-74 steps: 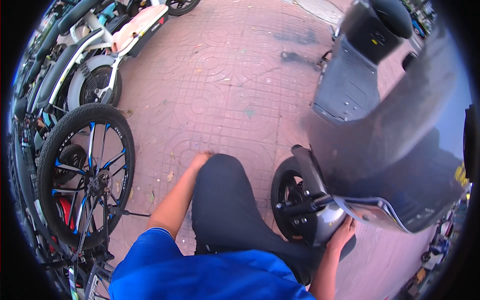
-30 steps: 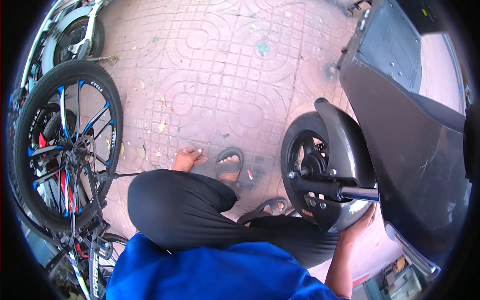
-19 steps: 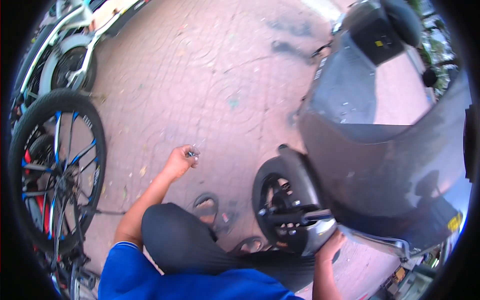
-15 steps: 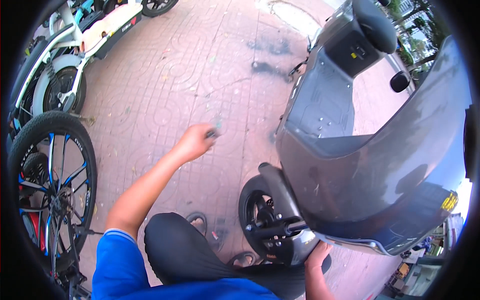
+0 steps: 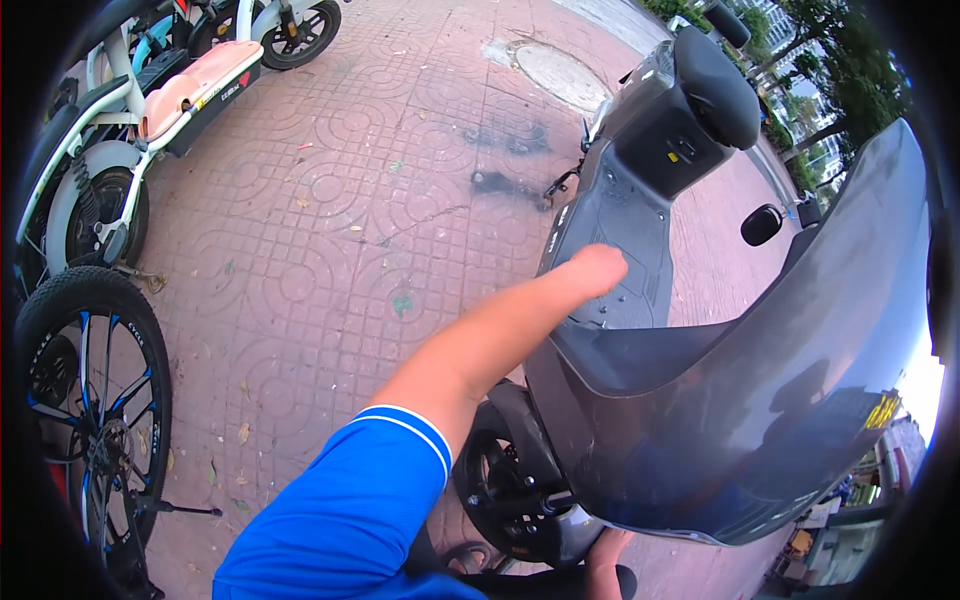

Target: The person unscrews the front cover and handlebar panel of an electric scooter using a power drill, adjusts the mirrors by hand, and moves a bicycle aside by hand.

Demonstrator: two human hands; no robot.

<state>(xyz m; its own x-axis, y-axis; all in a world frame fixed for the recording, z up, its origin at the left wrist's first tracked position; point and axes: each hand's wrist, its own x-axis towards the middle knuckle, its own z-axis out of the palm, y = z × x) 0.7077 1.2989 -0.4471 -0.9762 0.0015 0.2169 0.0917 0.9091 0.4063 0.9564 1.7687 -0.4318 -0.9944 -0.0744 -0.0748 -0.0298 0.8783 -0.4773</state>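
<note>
A dark grey electric scooter (image 5: 690, 430) stands on my right, its front panel close to me. My left arm is stretched across the paving. My left hand (image 5: 600, 268) is closed into a fist over the scooter's footboard (image 5: 640, 225); what is inside it is hidden, and I cannot tell whether it touches the board. My right hand (image 5: 607, 548) is low at the scooter's front, against the grey front mudguard (image 5: 565, 537) under the panel's lower edge. Its fingers are out of sight behind the bodywork. Next to the mudguard is the front wheel (image 5: 484, 462).
A bicycle wheel (image 5: 150, 400) with blue-edged spokes stands on my left. Beyond it is a white electric bike (image 5: 130, 165) with a pink footboard. A round manhole cover (image 5: 562, 75) lies in the red paving (image 5: 330, 230). A scooter mirror (image 5: 761, 225) sticks out at right.
My left hand has moved right, from above the paving to over the footboard. The small dark thing seen in it before is now out of sight. My right hand remains by the mudguard.
</note>
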